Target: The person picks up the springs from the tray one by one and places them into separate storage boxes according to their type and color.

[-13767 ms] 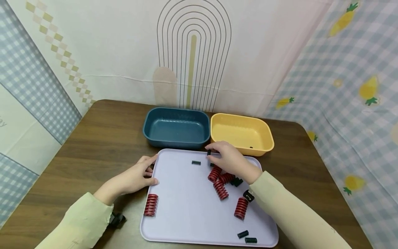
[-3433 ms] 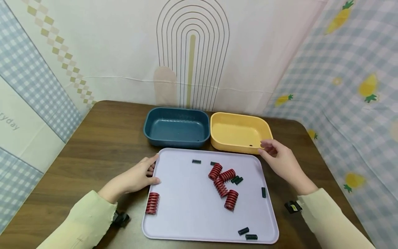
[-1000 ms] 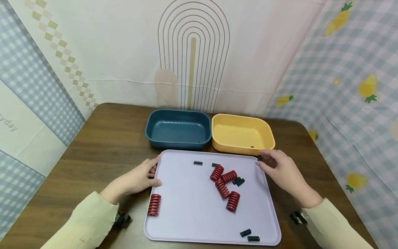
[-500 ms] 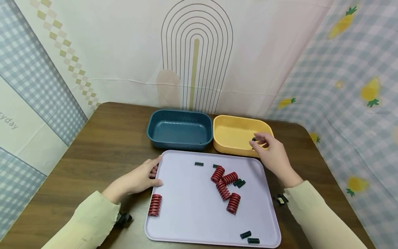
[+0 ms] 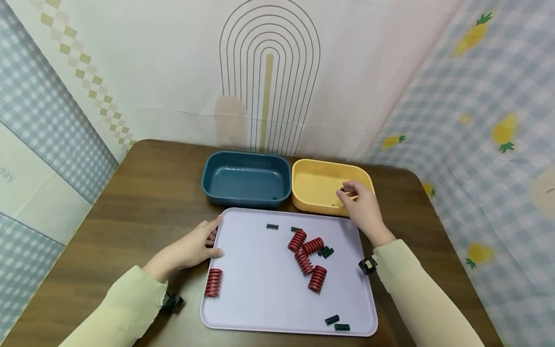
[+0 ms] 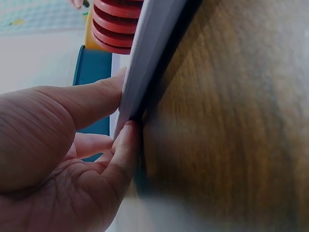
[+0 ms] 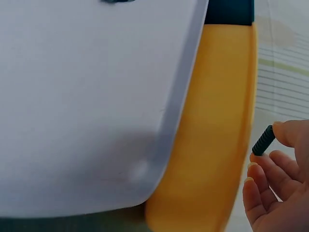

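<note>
My right hand (image 5: 363,208) is over the front right part of the yellow bin (image 5: 315,185). Between thumb and fingertip it pinches a small dark green spring (image 7: 263,140), which shows tilted in the right wrist view. My left hand (image 5: 191,248) grips the left rim of the lilac tray (image 5: 260,294), thumb on the rim and fingers at its outer underside in the left wrist view. Large red springs lie in a cluster (image 5: 303,260) right of the tray's middle. Another red spring (image 5: 213,283) lies against the left rim, below my left hand.
A dark blue bin (image 5: 247,183) stands left of the yellow one, both behind the tray. Small dark green springs lie on the tray: a pair (image 5: 342,327) at the front right, others by the red cluster, and one spring (image 5: 272,226) near the back rim.
My right hand has lifted the small green spring from the tray's right edge and carried it back and left over the yellow bin. My left hand keeps its hold on the tray rim.
</note>
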{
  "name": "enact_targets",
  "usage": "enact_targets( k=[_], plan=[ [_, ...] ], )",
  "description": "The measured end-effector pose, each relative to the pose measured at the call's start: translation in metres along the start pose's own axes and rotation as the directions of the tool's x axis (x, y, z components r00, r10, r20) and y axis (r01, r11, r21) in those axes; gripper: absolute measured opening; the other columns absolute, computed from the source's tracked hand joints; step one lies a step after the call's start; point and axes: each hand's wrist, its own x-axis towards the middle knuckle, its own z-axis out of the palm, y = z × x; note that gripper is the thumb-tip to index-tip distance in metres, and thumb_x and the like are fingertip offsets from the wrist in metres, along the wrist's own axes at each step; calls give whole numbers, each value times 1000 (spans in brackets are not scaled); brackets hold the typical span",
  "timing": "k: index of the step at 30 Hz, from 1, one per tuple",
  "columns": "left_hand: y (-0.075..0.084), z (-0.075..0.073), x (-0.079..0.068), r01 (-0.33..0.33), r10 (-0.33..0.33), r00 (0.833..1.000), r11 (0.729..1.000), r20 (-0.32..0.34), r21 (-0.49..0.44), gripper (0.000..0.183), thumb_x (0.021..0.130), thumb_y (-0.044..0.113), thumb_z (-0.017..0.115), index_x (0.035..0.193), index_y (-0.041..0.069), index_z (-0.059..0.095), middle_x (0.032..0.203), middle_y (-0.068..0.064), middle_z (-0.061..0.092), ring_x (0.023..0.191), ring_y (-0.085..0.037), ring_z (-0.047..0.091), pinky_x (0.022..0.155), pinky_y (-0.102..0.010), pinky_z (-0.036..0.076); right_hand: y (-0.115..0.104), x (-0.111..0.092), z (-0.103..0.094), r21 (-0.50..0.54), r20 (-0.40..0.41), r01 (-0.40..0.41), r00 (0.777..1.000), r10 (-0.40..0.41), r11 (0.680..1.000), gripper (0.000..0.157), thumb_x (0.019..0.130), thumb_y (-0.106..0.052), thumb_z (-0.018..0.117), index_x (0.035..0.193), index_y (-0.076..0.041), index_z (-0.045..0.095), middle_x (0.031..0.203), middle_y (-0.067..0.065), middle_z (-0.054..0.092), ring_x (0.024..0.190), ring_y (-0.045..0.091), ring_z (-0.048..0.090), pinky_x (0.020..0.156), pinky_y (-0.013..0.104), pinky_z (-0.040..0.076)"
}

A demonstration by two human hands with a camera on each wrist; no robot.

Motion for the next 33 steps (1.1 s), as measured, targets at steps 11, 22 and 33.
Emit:
enact_targets(
  k=[11, 22, 33],
  plan=[
    [-5, 3, -1, 18, -18, 1000, 1000, -14, -13, 87, 86, 14, 75, 151, -4, 20, 114, -15, 46, 110, -27, 58, 91, -38, 49, 14, -1, 4, -36, 66, -21, 998, 23, 999, 41, 97, -30, 61, 126, -2, 59, 116, 14, 63, 107, 29, 55, 90, 46, 45],
    [1, 2, 0, -20, 20, 1000, 999, -9, -27, 85, 85, 10, 75, 149, -7, 22, 112, -15, 46, 107, -27, 59, 90, -37, 49, 24, 1, -5, -33, 59, -29, 998, 31, 999, 43, 97, -32, 59, 128, -2, 57, 121, 14, 60, 110, 31, 54, 91, 49, 45],
    [-3, 1, 0, 1, -1, 1000, 1000, -25, 1, 88, 84, 14, 77, 150, -5, 23, 112, -12, 47, 106, -23, 58, 90, -37, 49, 45, -41, -55, 63, -73, -24, 997, 28, 998, 39, 95, -32, 64, 118, -2, 63, 105, 10, 66, 88, 11, 58, 71, 15, 46]
  ],
)
